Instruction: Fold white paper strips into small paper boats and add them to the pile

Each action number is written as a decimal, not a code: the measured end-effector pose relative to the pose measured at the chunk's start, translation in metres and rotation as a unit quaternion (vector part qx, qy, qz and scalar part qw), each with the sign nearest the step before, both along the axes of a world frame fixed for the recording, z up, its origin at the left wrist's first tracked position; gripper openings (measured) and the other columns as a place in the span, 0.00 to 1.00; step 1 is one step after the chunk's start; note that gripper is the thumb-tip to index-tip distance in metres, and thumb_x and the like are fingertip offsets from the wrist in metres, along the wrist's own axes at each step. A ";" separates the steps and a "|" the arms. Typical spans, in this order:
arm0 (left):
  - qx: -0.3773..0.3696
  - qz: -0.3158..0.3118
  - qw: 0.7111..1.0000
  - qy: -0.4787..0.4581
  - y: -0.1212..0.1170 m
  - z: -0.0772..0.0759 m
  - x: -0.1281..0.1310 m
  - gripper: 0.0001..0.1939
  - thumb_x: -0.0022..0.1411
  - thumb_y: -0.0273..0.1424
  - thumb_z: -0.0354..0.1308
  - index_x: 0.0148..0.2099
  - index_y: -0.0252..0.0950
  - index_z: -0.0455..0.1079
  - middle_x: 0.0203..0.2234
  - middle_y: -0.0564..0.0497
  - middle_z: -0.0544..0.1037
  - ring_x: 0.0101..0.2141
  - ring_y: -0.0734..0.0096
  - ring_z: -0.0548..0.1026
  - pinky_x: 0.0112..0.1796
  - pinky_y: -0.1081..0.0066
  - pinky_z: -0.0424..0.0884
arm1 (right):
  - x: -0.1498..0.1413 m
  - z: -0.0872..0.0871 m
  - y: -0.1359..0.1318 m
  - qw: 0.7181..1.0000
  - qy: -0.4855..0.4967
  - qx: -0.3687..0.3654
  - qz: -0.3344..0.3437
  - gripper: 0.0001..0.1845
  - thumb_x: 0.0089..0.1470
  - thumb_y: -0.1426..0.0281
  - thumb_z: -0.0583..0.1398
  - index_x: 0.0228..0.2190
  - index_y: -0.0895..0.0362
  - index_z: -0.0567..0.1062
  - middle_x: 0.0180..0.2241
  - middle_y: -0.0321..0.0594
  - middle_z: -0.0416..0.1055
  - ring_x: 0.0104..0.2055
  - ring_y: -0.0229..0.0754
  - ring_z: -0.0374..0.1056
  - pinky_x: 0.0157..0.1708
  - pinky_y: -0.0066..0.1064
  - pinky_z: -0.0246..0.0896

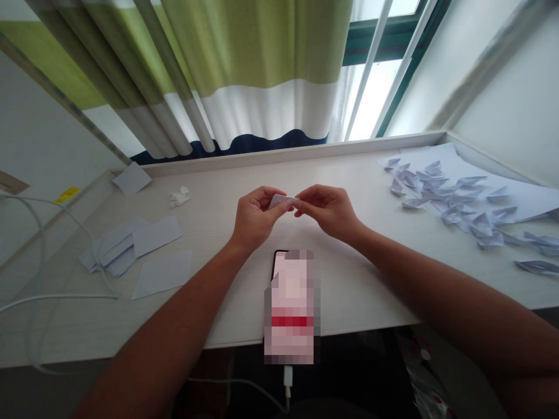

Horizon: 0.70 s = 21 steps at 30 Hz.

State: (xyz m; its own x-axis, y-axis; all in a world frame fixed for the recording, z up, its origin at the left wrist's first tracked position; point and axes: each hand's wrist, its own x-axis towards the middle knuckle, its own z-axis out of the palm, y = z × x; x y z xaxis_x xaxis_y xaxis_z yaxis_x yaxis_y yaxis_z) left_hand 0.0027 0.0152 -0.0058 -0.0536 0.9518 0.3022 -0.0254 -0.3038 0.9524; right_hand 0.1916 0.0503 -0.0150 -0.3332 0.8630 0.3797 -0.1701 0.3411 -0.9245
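Between my two hands, over the middle of the desk, is a small piece of folded white paper (279, 200). My left hand (257, 214) pinches it with thumb and fingers. From the other side, the fingertips of my right hand (328, 208) close on its right end. The fingers cover part of the paper, so its full shape is hidden. To the right lie several folded paper boats (458, 212), some on a large white sheet (449, 160). Flat blank paper pieces (157, 235) lie loosely stacked at the left.
A phone (290, 291) with a blurred screen lies at the desk's front edge, a charging cable (287, 378) plugged in. Crumpled white tissue (179, 196) and a square paper (132, 179) are at the back left. White cables (65, 297) cross the left side. A curtain (262, 58) hangs behind.
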 end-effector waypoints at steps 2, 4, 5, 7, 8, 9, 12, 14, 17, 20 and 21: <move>0.000 -0.005 1.000 0.000 0.000 0.000 0.000 0.17 0.53 0.38 0.81 0.39 0.36 0.80 0.31 0.48 0.87 0.33 0.63 0.86 0.40 0.63 0.83 | 0.000 0.001 0.000 1.000 0.001 -0.015 0.000 0.26 0.46 0.48 0.79 0.33 0.56 0.83 0.32 0.41 0.84 0.34 0.45 0.81 0.39 0.43 0.82; -0.003 -0.006 1.000 0.000 0.000 0.001 0.000 0.17 0.53 0.38 0.81 0.38 0.36 0.80 0.33 0.48 0.87 0.32 0.63 0.86 0.40 0.62 0.84 | 0.000 0.001 0.001 0.999 -0.006 -0.040 0.011 0.26 0.47 0.48 0.79 0.33 0.56 0.83 0.32 0.41 0.84 0.34 0.45 0.82 0.40 0.43 0.82; -0.006 -0.003 1.000 0.000 0.000 0.001 0.000 0.17 0.53 0.39 0.81 0.38 0.36 0.80 0.33 0.48 0.87 0.32 0.63 0.86 0.39 0.62 0.84 | 0.000 0.001 0.002 0.998 -0.011 -0.051 0.019 0.25 0.48 0.49 0.78 0.33 0.56 0.83 0.32 0.42 0.84 0.34 0.45 0.82 0.41 0.43 0.82; -0.017 0.003 1.000 -0.003 0.000 0.002 0.000 0.18 0.53 0.40 0.81 0.38 0.36 0.80 0.33 0.48 0.87 0.32 0.63 0.86 0.39 0.62 0.84 | 0.000 0.000 0.002 0.997 -0.021 -0.063 0.033 0.25 0.49 0.49 0.78 0.33 0.57 0.83 0.33 0.43 0.85 0.35 0.45 0.82 0.41 0.42 0.82; -0.023 0.004 1.000 -0.006 -0.001 0.002 0.001 0.18 0.53 0.40 0.81 0.38 0.36 0.80 0.32 0.48 0.87 0.32 0.64 0.86 0.39 0.62 0.83 | 0.000 0.000 0.002 0.997 -0.024 -0.062 0.035 0.25 0.50 0.48 0.77 0.33 0.57 0.83 0.33 0.43 0.85 0.35 0.45 0.82 0.41 0.42 0.82; -0.029 0.003 1.000 -0.008 -0.001 0.003 0.001 0.18 0.54 0.41 0.80 0.38 0.36 0.80 0.32 0.48 0.87 0.32 0.64 0.86 0.40 0.62 0.83 | 0.000 0.000 0.002 0.998 -0.027 -0.057 0.031 0.25 0.50 0.48 0.77 0.33 0.57 0.83 0.33 0.43 0.85 0.35 0.45 0.82 0.41 0.42 0.82; -0.033 -0.002 0.999 -0.005 -0.001 0.003 0.000 0.17 0.55 0.40 0.80 0.37 0.35 0.81 0.33 0.47 0.87 0.35 0.63 0.86 0.43 0.62 0.83 | 0.000 -0.001 0.003 0.998 -0.049 -0.028 -0.001 0.26 0.51 0.46 0.76 0.32 0.56 0.83 0.32 0.42 0.84 0.34 0.43 0.80 0.39 0.40 0.80; -0.030 0.005 0.999 0.012 0.000 0.002 -0.001 0.17 0.54 0.40 0.80 0.37 0.35 0.82 0.32 0.47 0.87 0.37 0.62 0.86 0.43 0.62 0.83 | 0.000 -0.002 0.004 0.997 -0.071 -0.006 -0.024 0.26 0.51 0.45 0.75 0.32 0.56 0.84 0.31 0.41 0.83 0.33 0.42 0.78 0.38 0.39 0.79; -0.032 0.016 0.999 0.030 0.002 0.000 -0.002 0.19 0.52 0.43 0.81 0.36 0.35 0.81 0.30 0.47 0.86 0.34 0.61 0.86 0.40 0.63 0.82 | 0.000 -0.004 0.004 0.995 -0.090 0.016 -0.039 0.27 0.52 0.43 0.74 0.33 0.55 0.84 0.31 0.40 0.82 0.33 0.43 0.76 0.37 0.40 0.78; -0.032 0.007 0.999 0.019 0.003 -0.001 -0.003 0.23 0.50 0.47 0.82 0.36 0.36 0.79 0.29 0.49 0.85 0.31 0.61 0.86 0.37 0.62 0.83 | -0.001 -0.004 0.004 0.996 -0.082 0.021 -0.039 0.27 0.52 0.43 0.74 0.33 0.55 0.83 0.32 0.40 0.82 0.34 0.44 0.78 0.39 0.42 0.79; -0.031 0.001 0.999 0.016 0.003 -0.001 -0.003 0.24 0.50 0.47 0.82 0.36 0.36 0.78 0.29 0.49 0.85 0.31 0.61 0.86 0.37 0.62 0.84 | -0.001 -0.003 0.003 0.996 -0.077 0.019 -0.038 0.27 0.52 0.42 0.74 0.33 0.54 0.83 0.32 0.40 0.82 0.34 0.45 0.79 0.39 0.43 0.80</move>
